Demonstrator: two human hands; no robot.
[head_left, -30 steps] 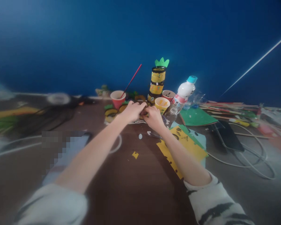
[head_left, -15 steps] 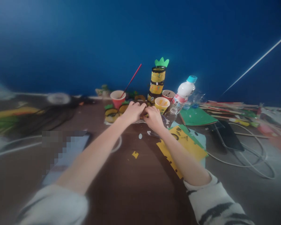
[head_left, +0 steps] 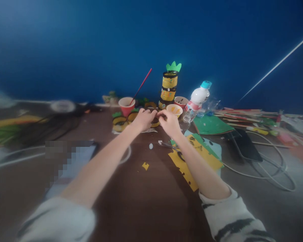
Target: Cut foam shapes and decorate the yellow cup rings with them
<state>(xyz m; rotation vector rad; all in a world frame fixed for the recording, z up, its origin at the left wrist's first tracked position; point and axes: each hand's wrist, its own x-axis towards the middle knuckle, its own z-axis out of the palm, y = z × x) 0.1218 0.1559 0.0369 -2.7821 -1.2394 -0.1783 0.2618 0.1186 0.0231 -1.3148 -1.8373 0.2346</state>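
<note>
The left hand (head_left: pixel 144 120) and right hand (head_left: pixel 168 123) are side by side, fingers curled; a black-edged yellow craft piece (head_left: pixel 155 124) lies beneath them, toward the back of the desk (head_left: pixel 131 205); whether either grip is clenched on it cannot be determined; a yellow cup (head_left: pixel 176 109) stands just behind the right hand.

The dark brown tabletop (head_left: pixel 146 201) looks smooth with a faint sheen, below a smooth blue wall (head_left: pixel 103 50) of soft lustre. At the far middle, the yellow-and-black craft pieces (head_left: pixel 119 123) and the red cup (head_left: pixel 127 109) look papery, while the white bottle (head_left: pixel 200 95) beside them is glossy plastic. To the right lie a matt yellow paper sheet (head_left: pixel 202 156), a smooth, dark glassy phone (head_left: pixel 248 145) and plastic-coated white cable (head_left: pixel 255 179), with a soft cloth sleeve (head_left: pixel 233 211) nearer.
</note>
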